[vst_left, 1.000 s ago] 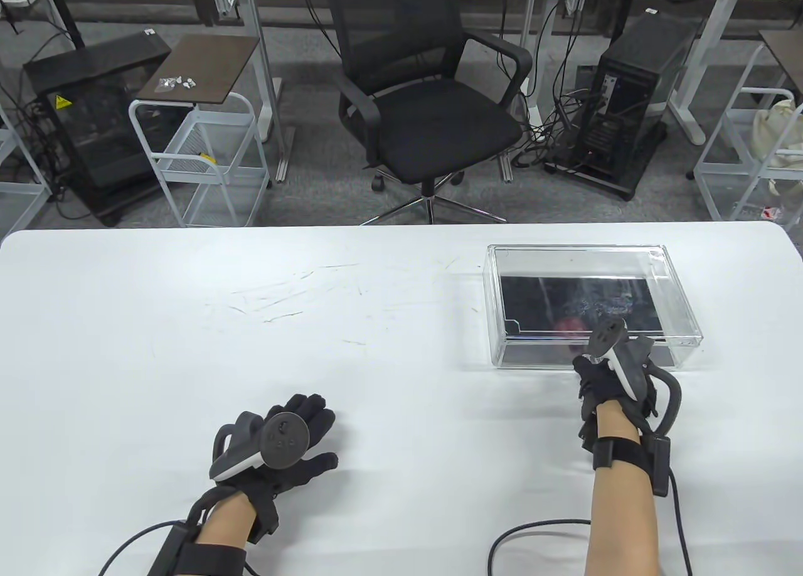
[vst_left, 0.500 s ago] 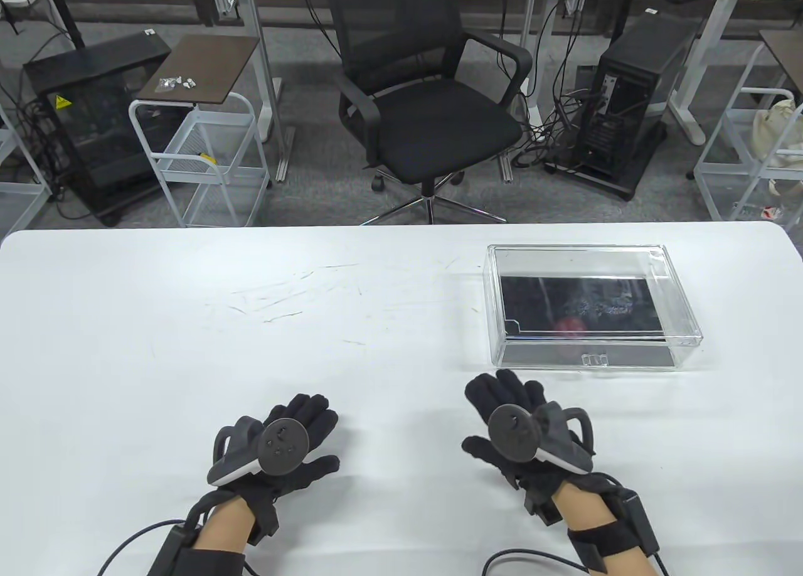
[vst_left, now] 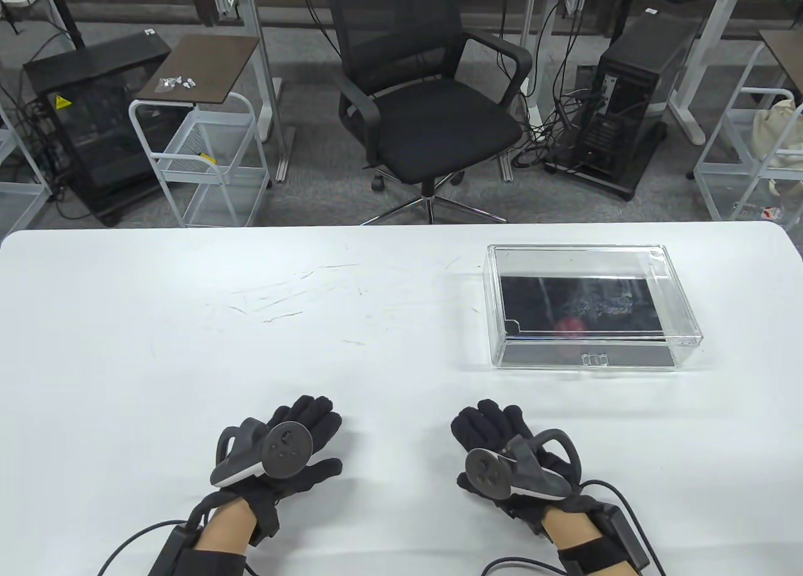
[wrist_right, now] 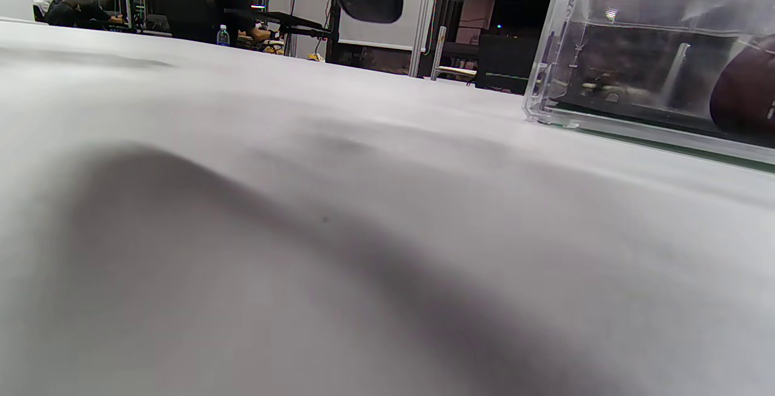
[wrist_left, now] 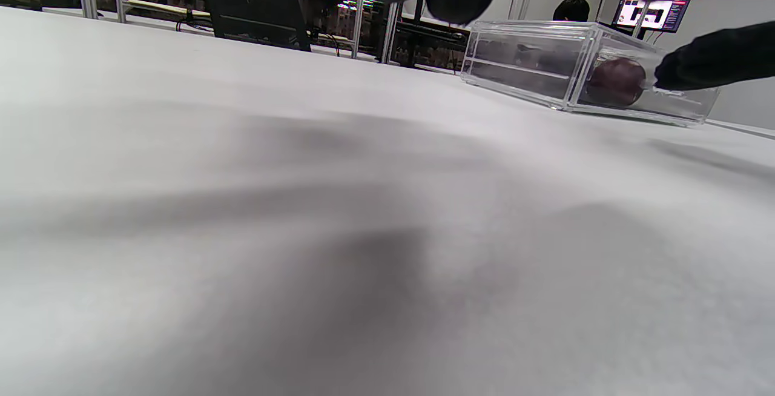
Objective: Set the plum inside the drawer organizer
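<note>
The clear drawer organizer (vst_left: 680, 315) stands on the right of the white table, its drawer pushed in. The dark red plum (vst_left: 569, 327) lies inside it near the front; it also shows in the left wrist view (wrist_left: 614, 82) and at the right edge of the right wrist view (wrist_right: 745, 102). My left hand (vst_left: 307, 438) rests flat on the table near the front edge, fingers spread, holding nothing. My right hand (vst_left: 495, 428) rests flat on the table front of centre, well short of the organizer, holding nothing.
The white table (vst_left: 251, 325) carries only the organizer and my hands. Beyond its far edge stand an office chair (vst_left: 426, 118), wire carts and computer towers. Glove cables trail off the front edge.
My right hand has drawn back from the organizer's front handle, moved left and toward the front edge, and now lies flat on the table. The left hand has barely shifted.
</note>
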`<state>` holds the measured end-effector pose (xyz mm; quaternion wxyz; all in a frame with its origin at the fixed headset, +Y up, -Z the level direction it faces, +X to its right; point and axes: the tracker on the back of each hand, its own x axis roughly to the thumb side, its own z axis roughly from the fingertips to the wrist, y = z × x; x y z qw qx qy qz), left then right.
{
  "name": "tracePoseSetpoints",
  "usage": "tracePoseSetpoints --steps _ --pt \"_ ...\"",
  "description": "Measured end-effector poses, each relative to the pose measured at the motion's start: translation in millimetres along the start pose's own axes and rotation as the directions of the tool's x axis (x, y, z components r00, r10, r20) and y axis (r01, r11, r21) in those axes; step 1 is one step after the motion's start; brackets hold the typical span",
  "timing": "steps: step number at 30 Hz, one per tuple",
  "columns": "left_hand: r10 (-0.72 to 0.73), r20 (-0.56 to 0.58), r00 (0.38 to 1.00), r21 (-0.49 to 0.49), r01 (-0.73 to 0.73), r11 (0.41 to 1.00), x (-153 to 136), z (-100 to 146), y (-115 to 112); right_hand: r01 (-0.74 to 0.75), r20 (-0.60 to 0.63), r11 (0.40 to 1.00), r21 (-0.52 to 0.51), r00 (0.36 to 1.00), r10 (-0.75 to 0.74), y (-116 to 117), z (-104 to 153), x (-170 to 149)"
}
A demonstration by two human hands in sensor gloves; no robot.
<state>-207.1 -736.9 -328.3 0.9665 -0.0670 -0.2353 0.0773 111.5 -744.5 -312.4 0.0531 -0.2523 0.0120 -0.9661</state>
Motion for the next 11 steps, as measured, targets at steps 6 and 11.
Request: tracePoseSetpoints --steps 6,11 --pt "-0.011 0.006 1.0 0.001 0.011 1.0 1.6 0.0 -0.9 0.014 0.004 1.0 0.005 1.0 -0.014 1.5 0.1 0.7" --pt "-0.013 0.003 1.0 -0.005 0.013 1.0 1.9 0.0 -1.2 0.022 -0.003 1.0 0.012 1.0 -0.022 1.5 0.5 0.0"
